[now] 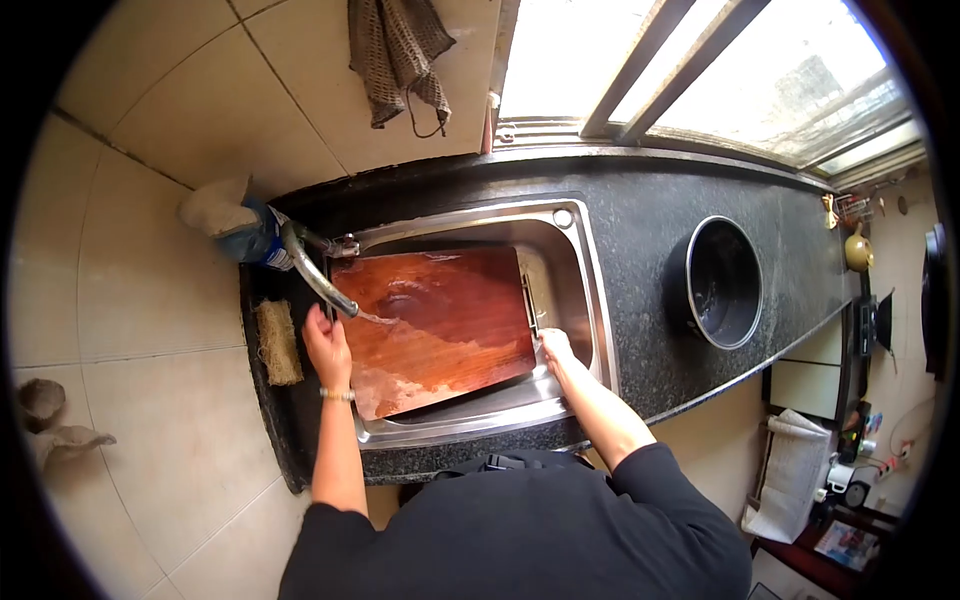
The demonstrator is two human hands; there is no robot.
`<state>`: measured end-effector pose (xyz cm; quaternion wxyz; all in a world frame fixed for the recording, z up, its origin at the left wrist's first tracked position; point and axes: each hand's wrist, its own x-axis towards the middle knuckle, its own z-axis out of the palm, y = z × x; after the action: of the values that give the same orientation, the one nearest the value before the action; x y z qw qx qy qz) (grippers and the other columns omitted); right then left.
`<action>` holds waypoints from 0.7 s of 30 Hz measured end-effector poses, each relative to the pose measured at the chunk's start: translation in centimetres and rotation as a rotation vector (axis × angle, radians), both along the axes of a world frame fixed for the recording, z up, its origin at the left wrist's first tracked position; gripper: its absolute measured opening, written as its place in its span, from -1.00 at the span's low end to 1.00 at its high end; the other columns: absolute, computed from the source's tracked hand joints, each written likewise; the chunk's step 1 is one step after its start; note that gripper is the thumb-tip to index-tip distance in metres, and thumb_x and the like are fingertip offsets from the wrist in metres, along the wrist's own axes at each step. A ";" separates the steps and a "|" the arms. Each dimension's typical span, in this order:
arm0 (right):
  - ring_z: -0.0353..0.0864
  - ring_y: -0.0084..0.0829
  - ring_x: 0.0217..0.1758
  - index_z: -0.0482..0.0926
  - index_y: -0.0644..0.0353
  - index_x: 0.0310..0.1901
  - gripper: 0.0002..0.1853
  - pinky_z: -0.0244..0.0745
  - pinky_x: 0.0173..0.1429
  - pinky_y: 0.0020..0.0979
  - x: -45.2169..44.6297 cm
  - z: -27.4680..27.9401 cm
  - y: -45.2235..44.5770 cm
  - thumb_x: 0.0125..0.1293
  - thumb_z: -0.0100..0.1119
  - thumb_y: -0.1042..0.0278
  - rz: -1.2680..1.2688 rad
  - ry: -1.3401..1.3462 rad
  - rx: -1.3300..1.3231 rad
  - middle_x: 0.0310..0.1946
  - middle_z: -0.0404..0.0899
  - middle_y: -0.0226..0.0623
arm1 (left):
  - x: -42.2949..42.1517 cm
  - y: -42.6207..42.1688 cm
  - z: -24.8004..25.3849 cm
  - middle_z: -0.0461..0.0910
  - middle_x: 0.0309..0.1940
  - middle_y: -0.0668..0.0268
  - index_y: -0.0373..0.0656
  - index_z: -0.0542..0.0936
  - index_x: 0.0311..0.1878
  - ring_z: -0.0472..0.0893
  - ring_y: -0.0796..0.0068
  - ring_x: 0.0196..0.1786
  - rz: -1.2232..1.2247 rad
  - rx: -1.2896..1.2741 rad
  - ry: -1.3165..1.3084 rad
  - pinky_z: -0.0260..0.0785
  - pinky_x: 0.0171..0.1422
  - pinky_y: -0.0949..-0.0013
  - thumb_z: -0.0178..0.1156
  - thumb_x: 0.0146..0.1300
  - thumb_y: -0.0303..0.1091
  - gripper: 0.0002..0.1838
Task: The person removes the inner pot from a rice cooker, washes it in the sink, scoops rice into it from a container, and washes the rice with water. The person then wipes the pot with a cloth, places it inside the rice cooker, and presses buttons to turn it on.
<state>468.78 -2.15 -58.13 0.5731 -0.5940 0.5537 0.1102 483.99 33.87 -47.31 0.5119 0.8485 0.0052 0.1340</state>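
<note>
A wet reddish-brown wooden cutting board (450,320) lies slightly tilted across the steel sink (590,310). Water runs from the curved faucet (318,275) onto its left part and spreads over the surface. My right hand (556,348) is closed on the board's right edge, beside a metal handle (530,304) fixed there. At the left edge, just below the faucet's mouth, my left hand (328,348) has its fingers bent against the board; the fingertips are partly hidden. A beaded bracelet (337,395) circles the left wrist.
A dark round pot (724,283) stands on the black counter (640,230) right of the sink. A fibrous scrubbing pad (278,343) and a blue bottle (255,240) sit at the left. A mesh cloth (395,55) hangs on the tiled wall by the window.
</note>
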 end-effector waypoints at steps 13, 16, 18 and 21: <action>0.39 -0.26 0.10 0.39 0.30 0.07 -0.40 0.24 0.16 -0.31 1.2 -1.3 0.1 0.26 -0.14 -0.12 -0.036 -0.132 0.261 0.07 0.42 -0.15 | -2.9 0.1 1.0 0.39 -0.20 0.05 -0.35 0.40 0.03 0.37 0.07 -0.07 -0.117 0.614 0.178 0.20 0.09 0.19 0.19 -0.04 -0.47 -0.51; 0.44 -0.26 0.05 0.47 0.36 -0.03 -0.36 0.26 0.12 -0.32 0.9 -0.2 -0.6 0.23 -0.13 -0.18 0.174 0.023 -0.149 -0.03 0.49 -0.07 | -2.8 0.2 0.9 0.39 -0.22 0.06 -0.35 0.39 0.05 0.36 0.06 -0.08 -0.107 0.593 0.195 0.20 0.10 0.19 0.18 -0.05 -0.48 -0.49; 0.46 -0.01 0.01 0.52 0.45 -0.17 -0.26 0.29 0.07 -0.19 0.6 0.9 -0.5 0.21 -0.24 -0.26 0.229 0.014 -0.269 -0.19 0.50 0.16 | -3.0 0.5 1.3 0.42 -0.11 0.04 -0.34 0.35 0.11 0.40 0.09 -0.01 -0.144 0.408 0.234 0.21 0.13 0.24 0.16 0.00 -0.47 -0.47; 0.47 -0.03 0.00 0.52 0.45 -0.18 -0.27 0.29 0.06 -0.21 0.1 2.7 -0.1 0.21 -0.23 -0.25 0.250 -0.004 -0.249 -0.18 0.51 0.15 | -3.3 1.2 1.3 0.43 -0.01 0.10 -0.35 0.28 0.17 0.42 0.25 0.04 -0.222 -0.105 0.325 0.23 0.13 0.33 0.12 0.04 -0.50 -0.44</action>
<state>468.88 -2.26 -55.40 0.4782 -0.7249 0.4835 0.1099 480.73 35.10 -45.96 0.5595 0.8264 0.0011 -0.0626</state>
